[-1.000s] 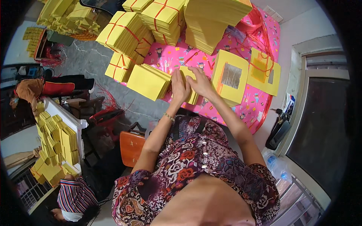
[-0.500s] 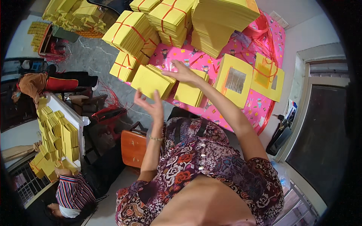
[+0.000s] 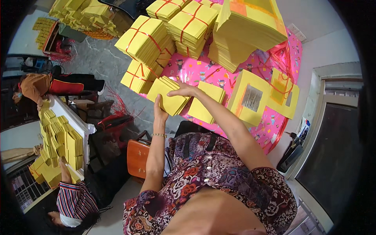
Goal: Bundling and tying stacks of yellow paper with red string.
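A small stack of yellow paper (image 3: 167,97) is between my two hands at the front left of the pink-covered table. My left hand (image 3: 160,112) grips its near edge, with the thumb up on the top sheet. My right hand (image 3: 185,90) holds the right far side, fingers partly hidden behind the sheets. The stack's layers are a little fanned at the far edge. Just right of it lies another low yellow stack (image 3: 206,102), and beyond that a yellow pile with a silver and orange patch (image 3: 250,97).
Bundles tied with red ribbon (image 3: 143,37) and a tall loose pile (image 3: 229,51) stand at the back of the table (image 3: 188,72). Red ribbon strands (image 3: 290,74) hang at right. An orange stool (image 3: 138,158) is by my left arm. Two other people work at a table on the left.
Both hands, apart and loosely spread before, have closed on the small stack. The left hand moved up to its near edge. The view has shifted slightly.
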A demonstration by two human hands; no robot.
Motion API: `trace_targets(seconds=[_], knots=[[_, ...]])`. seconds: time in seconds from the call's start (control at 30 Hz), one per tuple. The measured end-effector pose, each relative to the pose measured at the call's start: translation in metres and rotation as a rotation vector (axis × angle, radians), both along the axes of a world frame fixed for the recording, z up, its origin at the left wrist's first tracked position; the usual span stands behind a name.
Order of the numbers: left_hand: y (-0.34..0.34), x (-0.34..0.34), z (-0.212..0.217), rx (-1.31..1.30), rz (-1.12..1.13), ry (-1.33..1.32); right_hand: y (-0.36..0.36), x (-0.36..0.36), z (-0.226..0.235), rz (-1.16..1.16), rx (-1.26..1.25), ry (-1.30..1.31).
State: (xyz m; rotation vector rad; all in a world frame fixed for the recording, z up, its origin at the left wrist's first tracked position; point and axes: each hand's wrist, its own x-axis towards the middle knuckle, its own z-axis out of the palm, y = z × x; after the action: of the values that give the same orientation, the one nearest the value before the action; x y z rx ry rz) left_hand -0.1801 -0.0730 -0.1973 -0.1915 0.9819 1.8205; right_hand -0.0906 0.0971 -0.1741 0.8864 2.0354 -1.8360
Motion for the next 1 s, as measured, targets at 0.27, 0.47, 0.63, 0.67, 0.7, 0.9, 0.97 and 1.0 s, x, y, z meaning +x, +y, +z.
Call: trace_targets(seconds=[0.27, 0.47, 0.63, 0.67, 0.7, 0.9, 0.97, 1.0], knots=[[-0.030, 0.007, -0.007, 0.028, -0.021, -0.129, -0.033, 0.008, 0.000, 0.015, 0.138, -0.148], [-0.071, 0.016, -0.010, 0.087, 0.108, -0.081, -0.083, 0.018, 0.042, 0.044, 0.414, -0.032], [-0.087, 0.019, 0.017, 0.358, 0.032, 0.050, -0.108, 0.051, 0.112, -0.150, 0.516, 0.336], [-0.081, 0.022, 0.032, 0.395, 0.008, 0.035, -0.107, 0.058, 0.130, -0.131, 0.534, 0.325], [-0.075, 0.026, 0.046, 0.398, 0.003, 0.036, -0.108, 0.065, 0.139, -0.135, 0.537, 0.325], [-0.037, 0.036, 0.101, 0.485, -0.289, 0.240, -0.112, 0.099, 0.185, -0.278, 0.855, 0.449], [-0.020, 0.042, 0.115, 0.546, -0.300, 0.217, -0.108, 0.109, 0.189, -0.287, 0.881, 0.440], [-0.015, 0.044, 0.117, 0.552, -0.330, 0.239, -0.106, 0.115, 0.190, -0.313, 0.907, 0.462]])
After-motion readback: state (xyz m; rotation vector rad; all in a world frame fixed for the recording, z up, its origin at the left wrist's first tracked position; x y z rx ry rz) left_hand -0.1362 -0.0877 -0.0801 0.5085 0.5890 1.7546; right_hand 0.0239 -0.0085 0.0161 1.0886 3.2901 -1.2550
